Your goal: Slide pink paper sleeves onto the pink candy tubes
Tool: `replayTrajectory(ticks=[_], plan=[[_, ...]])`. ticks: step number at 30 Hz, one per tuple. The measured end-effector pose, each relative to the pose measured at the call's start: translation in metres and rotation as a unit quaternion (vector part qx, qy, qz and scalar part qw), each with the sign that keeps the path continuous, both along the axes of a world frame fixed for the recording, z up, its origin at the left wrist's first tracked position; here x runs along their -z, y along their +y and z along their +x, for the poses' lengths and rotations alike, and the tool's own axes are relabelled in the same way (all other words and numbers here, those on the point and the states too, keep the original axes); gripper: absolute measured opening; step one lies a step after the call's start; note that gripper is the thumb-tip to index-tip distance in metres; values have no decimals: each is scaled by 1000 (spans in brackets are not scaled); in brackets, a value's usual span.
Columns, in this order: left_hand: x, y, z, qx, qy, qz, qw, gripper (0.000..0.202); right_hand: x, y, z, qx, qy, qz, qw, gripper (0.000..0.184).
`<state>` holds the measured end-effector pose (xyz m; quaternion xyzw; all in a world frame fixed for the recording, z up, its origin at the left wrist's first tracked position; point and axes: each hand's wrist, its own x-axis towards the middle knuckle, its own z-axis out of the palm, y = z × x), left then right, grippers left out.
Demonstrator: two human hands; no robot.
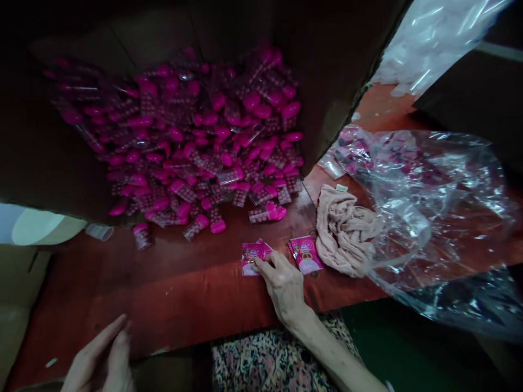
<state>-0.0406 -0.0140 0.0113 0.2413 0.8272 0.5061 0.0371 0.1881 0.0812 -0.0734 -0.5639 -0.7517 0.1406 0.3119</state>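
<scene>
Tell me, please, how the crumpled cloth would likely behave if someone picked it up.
The cloth would probably hang floppy, given its loose folds. Being bunched, it might unfold when lifted. It probably won't roll, lying slumped on the table.

No text is legible, even on the pink cards (307, 256).

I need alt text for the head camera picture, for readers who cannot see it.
A person's right hand touches a small pink packet on a red table; the left hand, apparently empty, is at lower left. Beyond lies a heap of small clear containers with pink caps, and a crumpled beige cloth and clear plastic lie to the right.
</scene>
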Motion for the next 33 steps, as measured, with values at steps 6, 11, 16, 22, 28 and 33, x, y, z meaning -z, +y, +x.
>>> replayTrajectory(ticks=[6, 11, 16, 22, 28, 33], plan=[[16, 56, 53, 191, -242, 11, 951, 23, -3, 4, -1, 13, 48, 22, 999, 24], [34, 87, 94, 330, -339, -42, 880, 25, -3, 2, 7, -39, 131, 91, 986, 26], [32, 96, 114, 342, -492, 0, 800, 23, -12, -6, 10, -48, 201, 105, 973, 16], [27, 93, 129, 266, -517, 73, 810, 21, -38, -11, 3, 15, 365, -54, 929, 12], [20, 93, 130, 223, -527, 109, 813, 22, -51, -11, -1, -6, 380, -122, 917, 18], [15, 95, 130, 196, -561, 108, 797, 24, -45, -13, -6, 10, 367, -122, 922, 26]])
